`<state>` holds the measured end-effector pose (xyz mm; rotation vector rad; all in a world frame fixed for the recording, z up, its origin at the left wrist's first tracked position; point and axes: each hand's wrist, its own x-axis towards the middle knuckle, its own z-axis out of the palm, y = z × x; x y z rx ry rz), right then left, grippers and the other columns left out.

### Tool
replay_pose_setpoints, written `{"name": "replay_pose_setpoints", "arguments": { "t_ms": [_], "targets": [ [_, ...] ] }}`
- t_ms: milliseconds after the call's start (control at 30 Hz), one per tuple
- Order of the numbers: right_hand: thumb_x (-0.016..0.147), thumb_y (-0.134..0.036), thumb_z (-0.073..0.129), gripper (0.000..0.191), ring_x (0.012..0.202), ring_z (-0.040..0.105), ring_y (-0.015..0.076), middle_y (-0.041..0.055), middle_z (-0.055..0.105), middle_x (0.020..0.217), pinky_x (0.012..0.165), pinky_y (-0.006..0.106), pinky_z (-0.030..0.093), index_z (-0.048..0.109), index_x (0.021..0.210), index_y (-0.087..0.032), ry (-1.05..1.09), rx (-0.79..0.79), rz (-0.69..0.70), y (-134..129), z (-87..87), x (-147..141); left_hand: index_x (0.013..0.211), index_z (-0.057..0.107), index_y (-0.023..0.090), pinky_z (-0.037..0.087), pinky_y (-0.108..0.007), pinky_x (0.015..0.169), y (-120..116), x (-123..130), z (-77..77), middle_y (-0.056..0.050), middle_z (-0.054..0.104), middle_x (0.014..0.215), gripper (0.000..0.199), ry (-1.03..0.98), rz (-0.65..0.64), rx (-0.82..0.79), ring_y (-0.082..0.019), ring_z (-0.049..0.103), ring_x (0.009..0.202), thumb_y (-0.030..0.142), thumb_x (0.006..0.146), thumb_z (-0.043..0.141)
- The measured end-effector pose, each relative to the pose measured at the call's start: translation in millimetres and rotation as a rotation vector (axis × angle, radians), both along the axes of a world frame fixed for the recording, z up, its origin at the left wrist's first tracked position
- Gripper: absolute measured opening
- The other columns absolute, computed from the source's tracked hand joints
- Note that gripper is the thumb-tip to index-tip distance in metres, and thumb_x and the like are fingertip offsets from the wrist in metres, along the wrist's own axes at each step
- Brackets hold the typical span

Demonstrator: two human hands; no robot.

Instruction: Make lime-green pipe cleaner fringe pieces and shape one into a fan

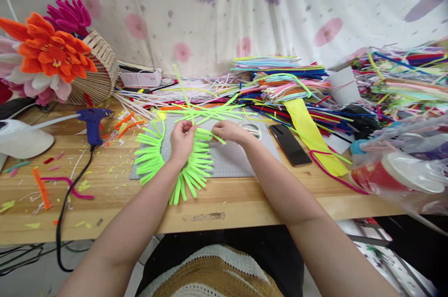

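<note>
A fringe of bright green pipe-cleaner loops (pixel 150 166) curves in an open ring over a grey cutting mat (pixel 231 166). My left hand (pixel 183 139) pinches the upper right end of this fringe, where a green stem rises upward. Just to the right, my right hand (pixel 227 131) has its fingers closed on a green pipe cleaner (pixel 219 138) that extends from the fringe. Loose green pipe cleaners (pixel 224 111) lie crossed behind both hands. White-handled scissors (pixel 255 130) rest beside my right wrist, partly hidden by it.
A blue glue gun (pixel 94 124) with a black cord stands left, near colourful scraps and an orange flower (pixel 56 52). To the right lie a black phone (pixel 290 144) and a yellow strip (pixel 315 134). Pipe-cleaner bundles (pixel 287 85) line the back; a plastic-wrapped roll (pixel 402 173) sits far right.
</note>
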<state>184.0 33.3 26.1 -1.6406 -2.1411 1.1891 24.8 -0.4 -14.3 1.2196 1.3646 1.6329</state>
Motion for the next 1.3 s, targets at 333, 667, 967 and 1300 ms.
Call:
{"name": "replay_pose_setpoints", "arguments": {
  "t_ms": [333,667,967,1300],
  "targets": [
    [0.07,-0.031,0.064,0.028,0.069,0.055,0.0093,0.0019,0.062,0.081,0.064,0.023,0.047,0.061,0.092,-0.014,0.647,-0.03,0.153,-7,-22.1,23,0.071,0.053,0.018,0.044,-0.024,0.06,9,-1,-2.8,0.004,0.057,0.062,0.023,-0.278,-0.126,-0.136,-0.009,0.055,0.056,0.026,0.058,0.07],
    [0.069,-0.034,0.065,0.024,0.074,0.05,0.0106,0.0013,0.057,0.079,0.073,0.025,0.041,0.061,0.08,-0.013,0.569,0.177,0.267,-11,-18.5,19,0.069,0.056,0.019,0.044,-0.025,0.059,8,0,-6.7,0.002,0.059,0.062,0.023,-0.239,-0.167,-0.222,-0.012,0.056,0.058,0.027,0.056,0.072],
    [0.071,-0.035,0.059,0.021,0.053,0.045,0.0056,-0.003,0.051,0.064,0.049,0.018,0.037,0.051,0.073,-0.015,0.431,0.028,0.126,-11,-24.2,18,0.067,0.059,0.018,0.042,-0.023,0.059,4,0,-1.2,0.003,0.058,0.063,0.019,-0.241,-0.139,-0.227,-0.009,0.051,0.057,0.024,0.054,0.072],
    [0.069,-0.028,0.057,0.014,0.05,0.046,0.0054,-0.0038,0.051,0.059,0.043,0.017,0.037,0.051,0.073,-0.016,0.419,0.034,0.067,-6,-28.6,18,0.075,0.061,0.016,0.04,-0.023,0.058,-3,-1,8.2,0.002,0.059,0.068,0.026,-0.199,-0.327,-0.23,-0.01,0.052,0.06,0.023,0.052,0.07]
  ]
}}
